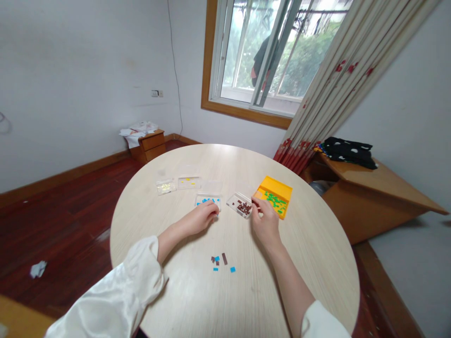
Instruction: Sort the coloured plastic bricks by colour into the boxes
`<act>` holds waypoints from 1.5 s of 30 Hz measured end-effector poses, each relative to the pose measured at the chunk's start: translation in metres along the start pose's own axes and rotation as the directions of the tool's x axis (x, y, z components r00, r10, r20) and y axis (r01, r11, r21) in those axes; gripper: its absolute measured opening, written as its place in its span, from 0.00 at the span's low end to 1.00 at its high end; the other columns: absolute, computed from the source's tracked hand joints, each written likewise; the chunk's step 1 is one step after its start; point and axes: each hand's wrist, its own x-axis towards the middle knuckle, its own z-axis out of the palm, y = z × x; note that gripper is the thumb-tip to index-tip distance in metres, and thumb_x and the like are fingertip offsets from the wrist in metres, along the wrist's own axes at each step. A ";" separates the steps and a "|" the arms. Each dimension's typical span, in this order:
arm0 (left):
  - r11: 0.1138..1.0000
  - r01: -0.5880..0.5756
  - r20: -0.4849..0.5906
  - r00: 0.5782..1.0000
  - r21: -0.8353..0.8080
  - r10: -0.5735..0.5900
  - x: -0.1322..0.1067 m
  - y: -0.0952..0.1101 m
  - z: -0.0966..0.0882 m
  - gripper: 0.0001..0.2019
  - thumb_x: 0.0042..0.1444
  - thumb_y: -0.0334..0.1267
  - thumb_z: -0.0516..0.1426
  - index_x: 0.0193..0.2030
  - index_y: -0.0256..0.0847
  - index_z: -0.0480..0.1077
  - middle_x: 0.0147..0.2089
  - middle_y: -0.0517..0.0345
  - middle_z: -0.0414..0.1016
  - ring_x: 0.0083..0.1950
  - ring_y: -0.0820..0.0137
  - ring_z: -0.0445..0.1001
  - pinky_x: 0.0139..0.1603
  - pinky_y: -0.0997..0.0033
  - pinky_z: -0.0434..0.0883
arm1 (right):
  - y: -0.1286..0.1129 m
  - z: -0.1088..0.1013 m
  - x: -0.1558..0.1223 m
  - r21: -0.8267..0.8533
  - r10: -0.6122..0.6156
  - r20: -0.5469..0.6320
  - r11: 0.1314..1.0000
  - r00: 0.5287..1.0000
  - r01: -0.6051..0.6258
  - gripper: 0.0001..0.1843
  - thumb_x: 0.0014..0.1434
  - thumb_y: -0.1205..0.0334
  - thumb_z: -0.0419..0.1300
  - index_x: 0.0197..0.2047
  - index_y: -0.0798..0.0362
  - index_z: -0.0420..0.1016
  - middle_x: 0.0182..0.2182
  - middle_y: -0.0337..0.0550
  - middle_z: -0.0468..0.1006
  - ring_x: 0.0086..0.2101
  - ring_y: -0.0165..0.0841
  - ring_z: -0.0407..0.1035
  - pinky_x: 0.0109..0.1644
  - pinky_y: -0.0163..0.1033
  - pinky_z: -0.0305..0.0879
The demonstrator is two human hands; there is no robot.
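Note:
Fingers curled, my left hand (206,217) rests at the near edge of a clear box (196,203) of small blue bricks (205,202). What lies under those fingertips is hidden. At the right edge of a second clear box (231,203), set at an angle and holding small brown bricks (244,207), my right hand (266,220) has thumb and fingers pinched together. Something dark brown shows by its fingertips, too small to tell. Nearer me on the table lie a long brown brick (224,258), a blue brick (233,269) and several other loose blue and brown pieces.
An open yellow case (278,187) of green bricks (276,202) is just beyond my right hand. Back left are a clear box (189,183) with yellow pieces and a small bag (165,187) of pale pieces. Everything stands on a round wooden table (158,281).

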 end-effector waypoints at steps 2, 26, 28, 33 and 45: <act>1.000 0.000 -0.031 1.000 -0.008 0.000 0.000 0.000 0.000 0.08 0.54 0.24 0.47 0.31 0.38 0.64 0.33 0.57 0.66 0.35 0.71 0.64 0.40 0.71 0.64 | -0.001 -0.001 0.000 -0.021 0.021 0.017 1.000 1.000 -0.020 0.16 0.59 0.63 0.49 0.45 0.56 0.73 0.38 0.53 0.75 0.40 0.38 0.68 0.43 0.44 0.66; 0.988 0.146 -0.380 0.917 0.045 -0.118 0.004 -0.028 -0.006 0.05 0.55 0.27 0.52 0.31 0.37 0.68 0.32 0.56 0.70 0.35 0.71 0.68 0.38 0.71 0.65 | -0.064 -0.025 -0.012 -0.042 0.045 0.894 0.999 0.446 -0.018 0.04 0.45 0.69 0.59 0.20 0.55 0.69 0.17 0.33 0.66 0.20 0.23 0.55 0.25 0.31 0.47; 0.988 0.149 -0.384 0.915 0.044 -0.121 0.004 -0.028 -0.006 0.05 0.55 0.27 0.52 0.31 0.37 0.68 0.32 0.57 0.71 0.35 0.70 0.68 0.38 0.71 0.66 | -0.062 -0.023 -0.012 -0.035 0.042 0.872 0.999 0.487 -0.022 0.05 0.45 0.69 0.57 0.20 0.55 0.67 0.17 0.33 0.65 0.20 0.23 0.55 0.25 0.31 0.48; 0.988 0.150 -0.389 0.913 0.044 -0.121 0.004 -0.029 -0.006 0.06 0.54 0.27 0.52 0.32 0.38 0.69 0.33 0.57 0.71 0.36 0.70 0.69 0.39 0.70 0.66 | -0.055 -0.018 -0.008 0.028 0.067 0.713 0.992 0.698 -0.123 0.05 0.50 0.66 0.55 0.24 0.54 0.67 0.19 0.34 0.65 0.22 0.25 0.58 0.27 0.30 0.52; 0.975 0.219 -0.448 0.870 -0.022 -0.206 0.004 -0.033 -0.004 0.16 0.53 0.26 0.51 0.48 0.37 0.69 0.40 0.53 0.73 0.35 0.71 0.69 0.42 0.68 0.68 | -0.019 -0.011 0.002 0.197 0.334 0.093 0.917 0.938 -0.346 0.29 0.57 0.54 0.51 0.59 0.59 0.60 0.44 0.57 0.75 0.40 0.38 0.72 0.46 0.45 0.67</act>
